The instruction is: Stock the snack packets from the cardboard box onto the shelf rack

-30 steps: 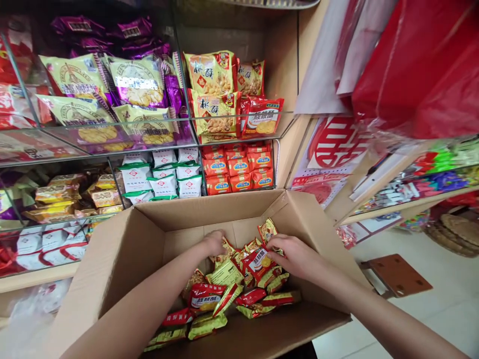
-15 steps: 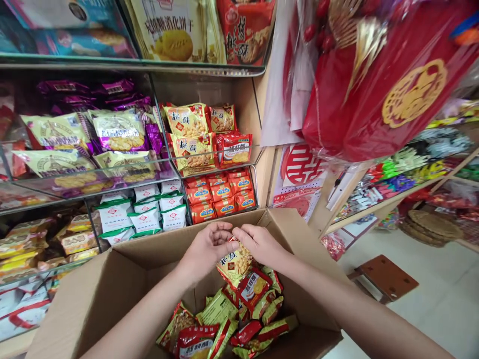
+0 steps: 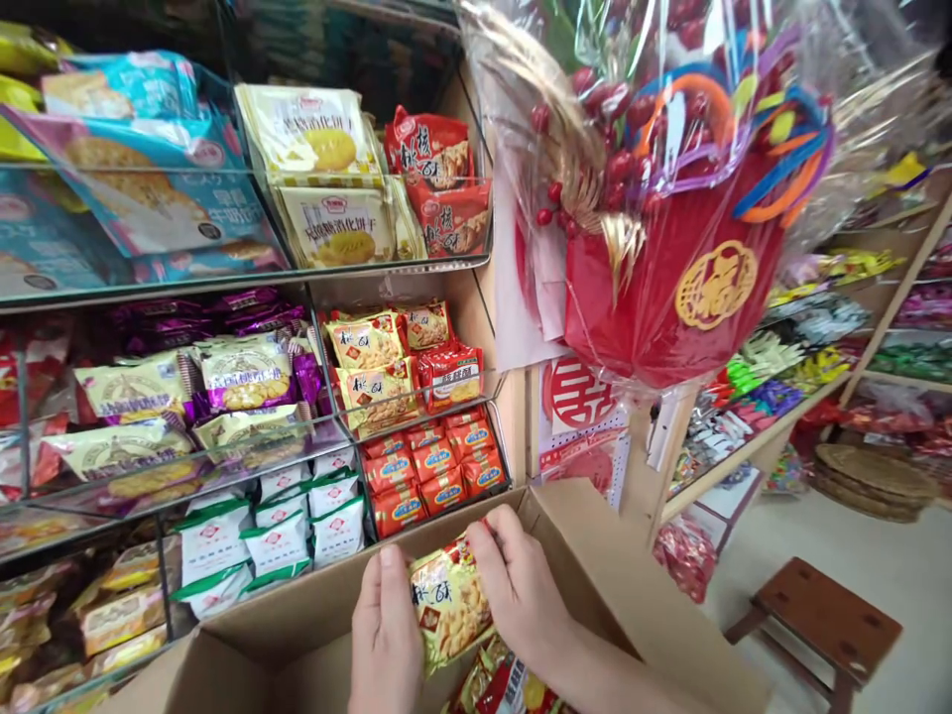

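Between both hands, above the open cardboard box (image 3: 297, 635), is a yellow and red packet of walnut cookies (image 3: 453, 605), its printed face toward me. My left hand (image 3: 387, 625) is at the packet's left edge, thumb up and fingers behind, mostly hidden. Thumb and fingers of my right hand (image 3: 517, 580) pinch its upper right side. Below, partly covered by my right hand and wrist, more red and yellow packets (image 3: 513, 684) lie in the box. Similar yellow packets (image 3: 372, 392) and a red packet (image 3: 451, 377) stand in a shelf bin behind the box.
Shelf bins hold small red packets (image 3: 438, 461), white-green packets (image 3: 275, 545) and purple-cream packets (image 3: 245, 377). A plastic-wrapped red bouquet (image 3: 640, 288) hangs at upper right. A brown wooden stool (image 3: 829, 615) stands on the floor at right.
The view has tilted up, showing more upper shelf. My hands have brought the packet up away from the pile, and my left hand has shifted to its left edge.
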### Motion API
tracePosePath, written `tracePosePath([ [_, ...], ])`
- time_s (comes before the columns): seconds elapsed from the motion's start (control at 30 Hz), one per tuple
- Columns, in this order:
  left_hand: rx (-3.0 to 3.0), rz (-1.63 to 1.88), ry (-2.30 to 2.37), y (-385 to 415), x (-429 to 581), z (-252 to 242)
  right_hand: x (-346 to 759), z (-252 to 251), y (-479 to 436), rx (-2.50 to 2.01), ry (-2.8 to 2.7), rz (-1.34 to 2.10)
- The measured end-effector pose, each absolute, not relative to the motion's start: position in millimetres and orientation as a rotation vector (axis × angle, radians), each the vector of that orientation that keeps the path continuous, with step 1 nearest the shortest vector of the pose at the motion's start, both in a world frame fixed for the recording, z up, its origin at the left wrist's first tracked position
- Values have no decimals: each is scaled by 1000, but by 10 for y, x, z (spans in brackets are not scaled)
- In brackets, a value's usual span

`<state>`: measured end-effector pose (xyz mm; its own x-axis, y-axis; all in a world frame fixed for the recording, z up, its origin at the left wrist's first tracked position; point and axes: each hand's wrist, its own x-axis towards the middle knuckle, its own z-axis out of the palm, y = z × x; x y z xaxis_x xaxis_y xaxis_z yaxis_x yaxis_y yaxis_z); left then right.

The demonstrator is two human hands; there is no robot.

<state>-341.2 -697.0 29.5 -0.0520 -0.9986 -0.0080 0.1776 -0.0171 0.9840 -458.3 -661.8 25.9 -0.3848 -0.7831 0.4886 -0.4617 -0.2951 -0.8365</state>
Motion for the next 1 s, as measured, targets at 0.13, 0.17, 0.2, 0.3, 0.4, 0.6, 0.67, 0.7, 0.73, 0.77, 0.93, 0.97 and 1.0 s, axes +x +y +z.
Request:
tracePosePath([
  [0.13,1106,-1486,-920,-6933,-3434,455,-4575,311,-6546,-1468,1576,-1856],
  [0.17,1108,-1494,-908,-6919,-3442,494,-4579,320,-6531,-1462,1568,-1871],
  [0.2,1092,-1500,-911,-6903,-3450,530,-4583,329,-6517,-1462,1567,-1882],
  [0.3,976,-1465,-1002,-6862,-3468,612,-4601,362,-6486,-1502,1565,-1908],
  [0.4,967,-1383,-1063,-6846,-3460,649,-4624,400,-6474,-1519,1574,-1925],
  [0.6,981,-1225,-1111,-6846,-3409,716,-4609,431,-6455,-1546,1630,-1979],
  [0.67,979,-1214,-1103,-6837,-3411,757,-4570,431,-6455,-1478,1621,-2006],
  [0.7,985,-1230,-1097,-6832,-3416,776,-4553,430,-6458,-1424,1607,-2009],
  [0.73,995,-1257,-1094,-6827,-3421,791,-4543,429,-6462,-1367,1585,-2004],
  [0.77,1004,-1292,-1092,-6824,-3425,802,-4543,430,-6465,-1322,1562,-1985],
  [0.93,949,-1322,-1094,-6830,-3405,806,-4743,530,-6376,-1606,1511,-1760],
  [0.97,944,-1304,-1089,-6827,-3396,811,-4800,577,-6340,-1798,1528,-1680],
  [1.0,942,-1299,-1078,-6819,-3389,820,-4850,629,-6306,-2030,1545,-1592],
])
